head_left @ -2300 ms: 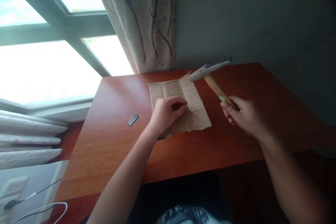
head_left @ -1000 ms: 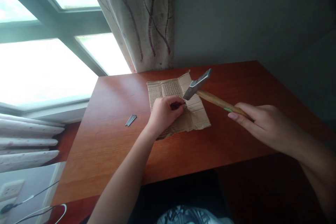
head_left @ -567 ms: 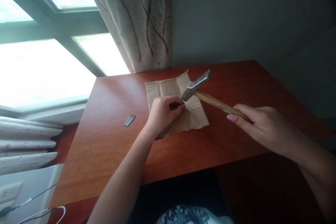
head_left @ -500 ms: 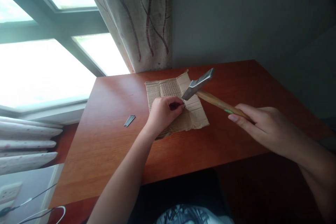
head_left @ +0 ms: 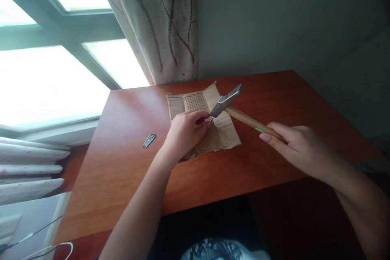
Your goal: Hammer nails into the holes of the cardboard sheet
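Note:
A flattened piece of cardboard (head_left: pixel 224 132) with a grid of small holes lies on the red-brown wooden table (head_left: pixel 128 170). My left hand (head_left: pixel 184 132) rests on the cardboard, fingertips pinched on a small nail (head_left: pixel 209 120) held upright. My right hand (head_left: pixel 294 148) grips the wooden handle of a hammer (head_left: pixel 227 100). The hammer's metal head is down at the nail, just beside my left fingertips.
A small bundle of spare nails (head_left: pixel 149 140) lies on the table left of the cardboard. A patterned curtain (head_left: pixel 161 24) hangs behind, next to a bright window (head_left: pixel 45 81). Cables (head_left: pixel 45 248) lie at lower left. The table's near edge runs above my lap.
The hammer, raised high at first, has come down to the nail and keeps tapping with small lifts. My left hand stays pinched on the nail. The view has shifted slightly.

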Demonstrator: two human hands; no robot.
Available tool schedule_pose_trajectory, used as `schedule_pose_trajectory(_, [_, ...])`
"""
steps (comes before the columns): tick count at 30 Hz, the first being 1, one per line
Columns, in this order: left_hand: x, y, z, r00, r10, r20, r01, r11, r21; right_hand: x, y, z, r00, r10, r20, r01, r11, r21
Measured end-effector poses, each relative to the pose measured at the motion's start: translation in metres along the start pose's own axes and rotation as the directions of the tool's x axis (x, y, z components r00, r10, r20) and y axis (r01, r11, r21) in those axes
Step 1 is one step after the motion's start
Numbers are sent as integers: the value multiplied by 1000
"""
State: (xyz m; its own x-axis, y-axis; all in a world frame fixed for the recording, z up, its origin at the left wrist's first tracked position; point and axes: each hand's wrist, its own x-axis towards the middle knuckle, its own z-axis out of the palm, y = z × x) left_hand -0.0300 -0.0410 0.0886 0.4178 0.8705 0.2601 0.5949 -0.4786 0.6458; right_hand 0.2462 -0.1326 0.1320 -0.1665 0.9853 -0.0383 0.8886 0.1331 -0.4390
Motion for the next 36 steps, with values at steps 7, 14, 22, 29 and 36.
schedule_pose_trajectory(7, [-21,-2,2,995,99,-10,-94,968,231,-1,0,1,1000,3,-4,-3,1000,-6])
schedule_pose_trajectory(14, [-26,-11,12,993,110,-47,-99,974,203,-1,-3,-2,1000,4,-22,-4,1000,-26])
schedule_pose_trajectory(22, [-26,-13,12,994,99,-54,-88,979,183,0,-6,5,999,-5,42,6,1000,-27])
schedule_pose_trajectory(29, [-26,-14,12,994,96,-44,-87,982,167,-1,-10,5,999,-3,44,4,999,-37])
schedule_pose_trajectory(36, [-26,-13,12,995,90,-41,-82,983,167,1,-9,6,999,11,35,-11,1000,-20])
